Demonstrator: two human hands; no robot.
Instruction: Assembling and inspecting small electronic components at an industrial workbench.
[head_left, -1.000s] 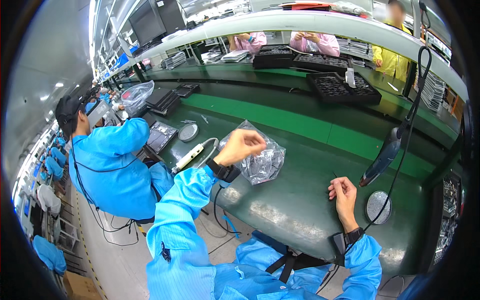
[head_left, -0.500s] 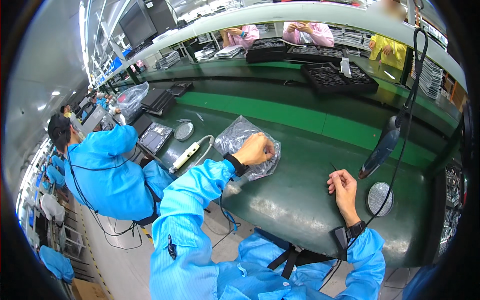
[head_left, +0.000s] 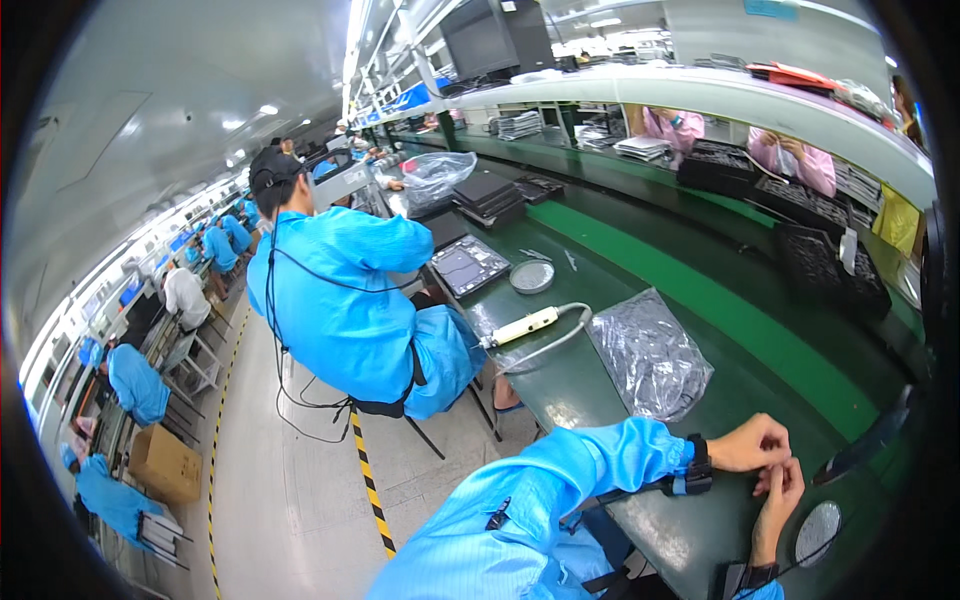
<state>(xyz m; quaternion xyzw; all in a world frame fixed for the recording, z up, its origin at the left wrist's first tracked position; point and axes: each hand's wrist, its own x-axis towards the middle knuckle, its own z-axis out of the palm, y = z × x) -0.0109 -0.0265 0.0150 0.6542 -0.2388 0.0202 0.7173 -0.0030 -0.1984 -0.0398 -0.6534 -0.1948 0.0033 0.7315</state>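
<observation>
Left hand (head_left: 750, 444) and right hand (head_left: 778, 495) are working close together, fingers curling nearly closed, any hold indiscernible; beyond-left, the plastic bag (head_left: 652, 352) is holding contents; handling seems unfinished.

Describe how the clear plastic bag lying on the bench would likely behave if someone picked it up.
The plastic bag would probably be floppy and sag when lifted, since its film looks thin and crumpled. It seems unlikely to roll, as it lies fairly flat on the green bench. Its glossy sheen suggests it may be somewhat slippery.
</observation>
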